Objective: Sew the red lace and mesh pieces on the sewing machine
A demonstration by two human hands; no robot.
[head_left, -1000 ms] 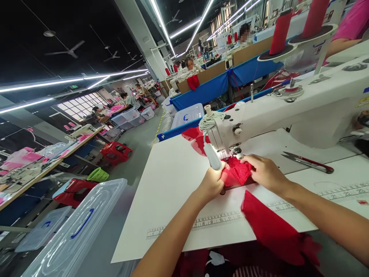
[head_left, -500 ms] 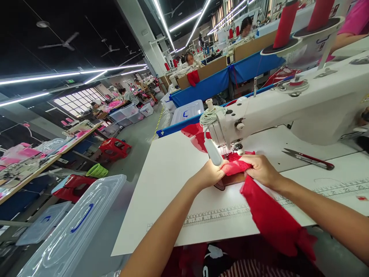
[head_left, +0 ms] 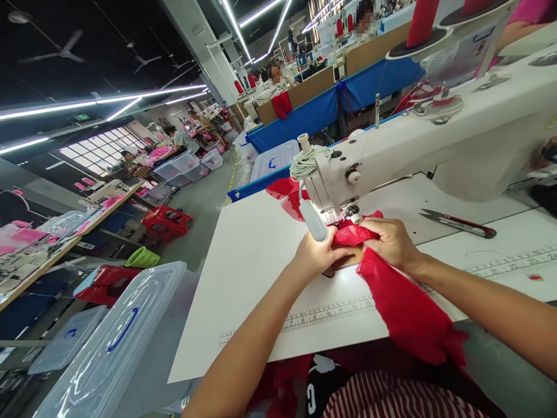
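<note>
A strip of red lace fabric (head_left: 354, 235) lies at the needle area of a white sewing machine (head_left: 391, 151). My right hand (head_left: 394, 244) is closed on the fabric just right of the presser foot. From there a long red piece (head_left: 404, 307) hangs over the table's front edge. My left hand (head_left: 314, 256) rests left of the needle, its thumb stretched apart from the index finger, beside the fabric's left end. The small white lamp (head_left: 313, 220) on the machine head hides some of its fingers. Below the fabric shows a brown plate (head_left: 348, 260).
Thread snips (head_left: 459, 223) lie on the table right of my right hand. A printed ruler scale (head_left: 322, 316) runs along the white tabletop (head_left: 243, 255). Red thread cones (head_left: 422, 23) stand above the machine. A lidded clear bin (head_left: 126, 325) is at the left. Other people sit at machines beyond.
My left thumb has come off the red fabric and spread away from the index finger. My right hand keeps its hold. The whole view has shifted slightly.
</note>
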